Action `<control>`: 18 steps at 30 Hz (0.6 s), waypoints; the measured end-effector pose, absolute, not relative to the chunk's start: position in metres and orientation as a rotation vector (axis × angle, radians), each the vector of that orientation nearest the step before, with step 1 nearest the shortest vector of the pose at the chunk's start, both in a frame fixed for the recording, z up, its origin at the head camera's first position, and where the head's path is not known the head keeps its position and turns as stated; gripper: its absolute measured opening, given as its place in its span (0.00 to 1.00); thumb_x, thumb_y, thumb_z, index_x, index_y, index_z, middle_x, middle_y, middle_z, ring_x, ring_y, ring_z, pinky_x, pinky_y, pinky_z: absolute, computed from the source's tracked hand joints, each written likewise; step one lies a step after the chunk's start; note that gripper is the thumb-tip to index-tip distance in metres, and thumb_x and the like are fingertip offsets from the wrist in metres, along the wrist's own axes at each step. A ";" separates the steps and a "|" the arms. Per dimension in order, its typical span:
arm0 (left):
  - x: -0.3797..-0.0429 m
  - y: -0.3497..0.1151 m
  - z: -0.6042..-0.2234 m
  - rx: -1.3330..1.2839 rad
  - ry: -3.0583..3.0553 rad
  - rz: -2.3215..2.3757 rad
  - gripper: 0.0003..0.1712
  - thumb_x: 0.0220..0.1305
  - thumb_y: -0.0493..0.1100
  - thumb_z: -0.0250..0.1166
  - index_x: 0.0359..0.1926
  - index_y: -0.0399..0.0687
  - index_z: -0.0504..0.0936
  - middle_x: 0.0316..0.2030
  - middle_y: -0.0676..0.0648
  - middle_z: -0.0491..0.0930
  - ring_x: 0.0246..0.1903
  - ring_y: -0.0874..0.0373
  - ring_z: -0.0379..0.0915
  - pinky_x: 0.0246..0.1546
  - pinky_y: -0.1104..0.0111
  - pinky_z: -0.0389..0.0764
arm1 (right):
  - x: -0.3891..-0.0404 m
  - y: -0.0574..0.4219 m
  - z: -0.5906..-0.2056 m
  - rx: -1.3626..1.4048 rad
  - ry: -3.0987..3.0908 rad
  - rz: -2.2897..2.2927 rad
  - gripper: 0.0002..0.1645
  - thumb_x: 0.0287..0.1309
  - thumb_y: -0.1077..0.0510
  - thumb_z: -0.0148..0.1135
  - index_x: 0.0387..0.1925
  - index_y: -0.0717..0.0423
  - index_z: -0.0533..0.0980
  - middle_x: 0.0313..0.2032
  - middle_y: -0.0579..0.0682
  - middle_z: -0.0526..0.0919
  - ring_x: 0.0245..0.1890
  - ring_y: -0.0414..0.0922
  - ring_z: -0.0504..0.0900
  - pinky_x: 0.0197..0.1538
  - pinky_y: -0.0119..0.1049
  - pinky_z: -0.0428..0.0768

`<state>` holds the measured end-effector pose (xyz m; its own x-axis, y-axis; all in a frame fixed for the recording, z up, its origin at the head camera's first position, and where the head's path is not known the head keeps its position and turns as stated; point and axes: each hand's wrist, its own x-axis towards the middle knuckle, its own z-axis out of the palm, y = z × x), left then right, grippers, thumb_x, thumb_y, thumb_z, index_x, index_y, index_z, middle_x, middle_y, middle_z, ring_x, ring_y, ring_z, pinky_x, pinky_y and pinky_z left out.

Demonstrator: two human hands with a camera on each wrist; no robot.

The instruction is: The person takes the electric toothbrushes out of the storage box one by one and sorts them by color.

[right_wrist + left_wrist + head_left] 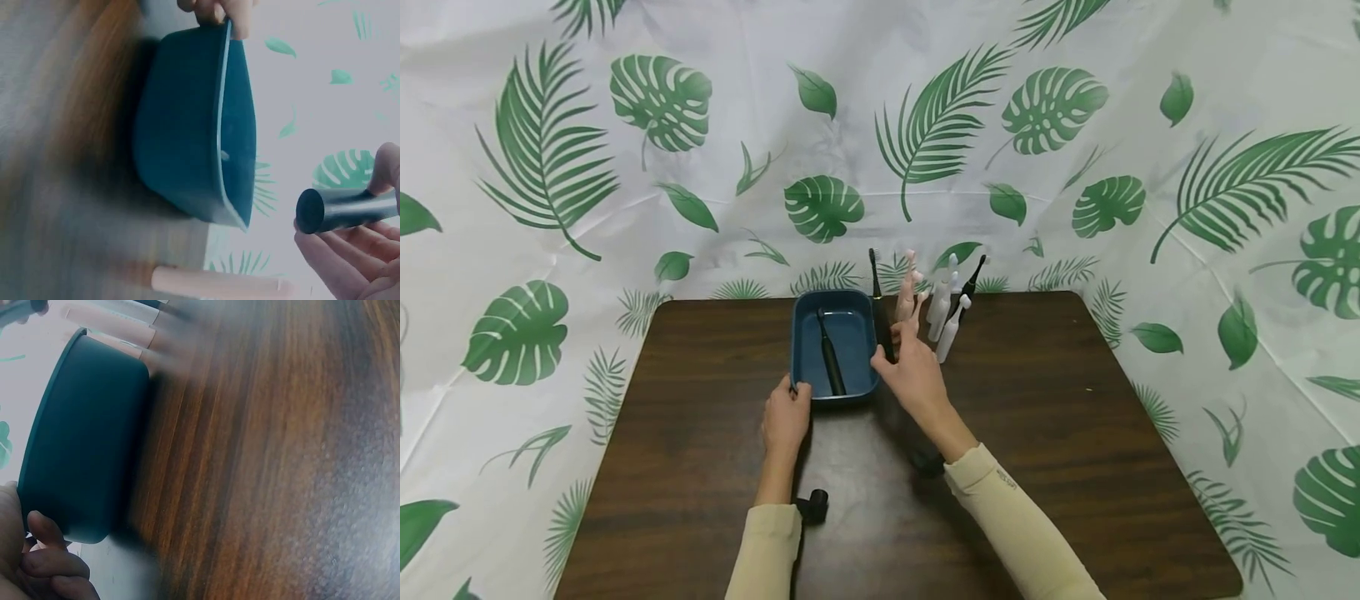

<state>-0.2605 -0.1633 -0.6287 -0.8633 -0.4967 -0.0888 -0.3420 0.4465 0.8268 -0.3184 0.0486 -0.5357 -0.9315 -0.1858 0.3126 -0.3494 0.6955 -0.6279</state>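
A blue rectangular dish stands on the table with one black electric toothbrush lying inside it. My left hand grips the dish's near left corner, thumb at the rim. Just right of the dish, my right hand holds another black electric toothbrush, brush head up. The right wrist view shows the round base of this toothbrush between thumb and fingers, apart from the dish wall. Beyond the right hand stand pink toothbrushes, partly hidden by it.
White toothbrushes stand upright to the right of the pink ones, with a black toothbrush behind them. The dark wooden table ends at a leaf-patterned sheet hanging at the back and sides.
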 end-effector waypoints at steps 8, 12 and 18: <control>-0.262 -0.164 -0.628 0.728 -2.517 -1.376 0.15 0.75 0.51 0.53 0.28 0.53 0.66 0.21 0.52 0.62 0.25 0.49 0.64 0.27 0.59 0.60 | -0.308 0.083 -0.539 0.448 -2.547 1.430 0.21 0.69 0.57 0.66 0.59 0.55 0.72 0.48 0.55 0.87 0.46 0.49 0.91 0.47 0.44 0.90; -0.261 -0.164 -0.627 0.721 -2.511 -1.388 0.15 0.74 0.51 0.52 0.29 0.52 0.66 0.21 0.51 0.62 0.26 0.48 0.65 0.27 0.59 0.60 | -0.305 0.102 -0.542 0.431 -2.466 1.485 0.21 0.69 0.60 0.67 0.59 0.57 0.72 0.50 0.57 0.85 0.49 0.53 0.90 0.45 0.43 0.90; -0.263 -0.164 -0.630 0.721 -2.517 -1.394 0.15 0.74 0.52 0.52 0.29 0.53 0.67 0.22 0.51 0.62 0.28 0.49 0.67 0.28 0.59 0.60 | -0.305 0.128 -0.549 0.334 -2.332 1.516 0.20 0.66 0.63 0.69 0.57 0.59 0.75 0.48 0.58 0.84 0.46 0.53 0.89 0.42 0.36 0.89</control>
<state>-0.2630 -0.1643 -0.6296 -0.8674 -0.4914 -0.0786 -0.3275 0.4447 0.8337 -0.3054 0.1278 -0.5494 -0.9151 -0.0127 0.4030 -0.3734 0.4038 -0.8352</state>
